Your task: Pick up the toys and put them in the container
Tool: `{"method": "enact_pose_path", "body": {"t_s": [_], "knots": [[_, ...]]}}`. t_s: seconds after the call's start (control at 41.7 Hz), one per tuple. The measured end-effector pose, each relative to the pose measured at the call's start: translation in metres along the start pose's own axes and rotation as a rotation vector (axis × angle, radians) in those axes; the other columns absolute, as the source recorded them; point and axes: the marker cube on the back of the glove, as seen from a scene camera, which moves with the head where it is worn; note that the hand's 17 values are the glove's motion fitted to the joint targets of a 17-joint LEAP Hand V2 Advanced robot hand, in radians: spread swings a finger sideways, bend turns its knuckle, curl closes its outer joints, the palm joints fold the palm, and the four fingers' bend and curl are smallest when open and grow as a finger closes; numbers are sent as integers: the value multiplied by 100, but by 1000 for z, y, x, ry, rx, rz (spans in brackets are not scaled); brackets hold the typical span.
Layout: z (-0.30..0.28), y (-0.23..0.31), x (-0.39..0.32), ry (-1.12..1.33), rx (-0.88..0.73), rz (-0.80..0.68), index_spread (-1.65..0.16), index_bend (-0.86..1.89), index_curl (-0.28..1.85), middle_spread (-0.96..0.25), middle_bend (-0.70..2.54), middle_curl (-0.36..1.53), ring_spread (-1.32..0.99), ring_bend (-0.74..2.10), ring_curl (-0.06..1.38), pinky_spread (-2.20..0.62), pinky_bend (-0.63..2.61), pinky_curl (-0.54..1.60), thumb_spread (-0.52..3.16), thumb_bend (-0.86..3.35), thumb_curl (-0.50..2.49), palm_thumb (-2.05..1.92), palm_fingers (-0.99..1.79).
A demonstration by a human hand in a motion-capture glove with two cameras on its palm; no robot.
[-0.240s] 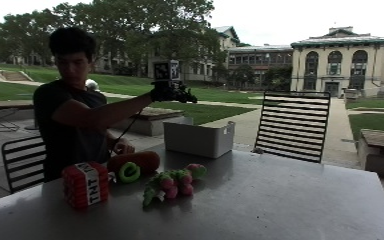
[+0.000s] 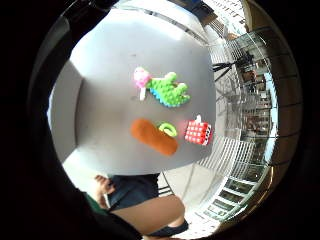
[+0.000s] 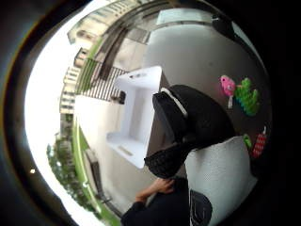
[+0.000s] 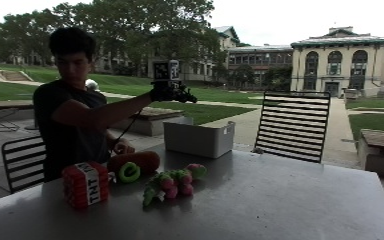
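My gloved right hand (image 4: 169,92) is raised in the air above and left of the white container (image 4: 199,138), holding nothing, fingers loosely bent. On the table lie a red TNT block (image 4: 85,184), an orange plush (image 4: 139,161) with a green ring (image 4: 129,172) against it, and a green and pink plush (image 4: 168,185). The little finger side palm view looks down on the TNT block (image 2: 198,132), orange plush (image 2: 154,136) and green plush (image 2: 170,90) from high up. In the thumb side palm view my gloved thumb (image 3: 188,117) lies across the container (image 3: 136,113), whose inside looks bare.
The grey table (image 4: 285,200) stretches to the right of the toys. A slatted chair (image 4: 293,125) stands behind its far edge, right of the container. Another chair (image 4: 20,161) is behind the person, whose bare left hand (image 4: 121,147) rests near the orange plush.
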Motion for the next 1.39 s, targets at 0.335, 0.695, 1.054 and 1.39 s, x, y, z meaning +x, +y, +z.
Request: {"method": "enact_pose_path", "body": {"t_s": [0.335,0.695,1.054,1.39], "knots": [[12,13,56,75,-25,159,-16,21,24,-4,25,19,-18,19,9,-6,43,22,128,-1,11,-2,19],[76,84,127,13,-96,241,-16,22,32,-5,24,26,-21,19,12,-6,40,26,118,-5,16,-5,14],[155,121,161,-19,-194,273,-17,21,38,-6,25,31,-23,21,15,-5,36,28,111,-3,20,-2,15],[205,138,167,-12,-304,312,-16,43,47,-7,34,37,-26,26,19,-4,16,24,116,5,27,17,43]]}}
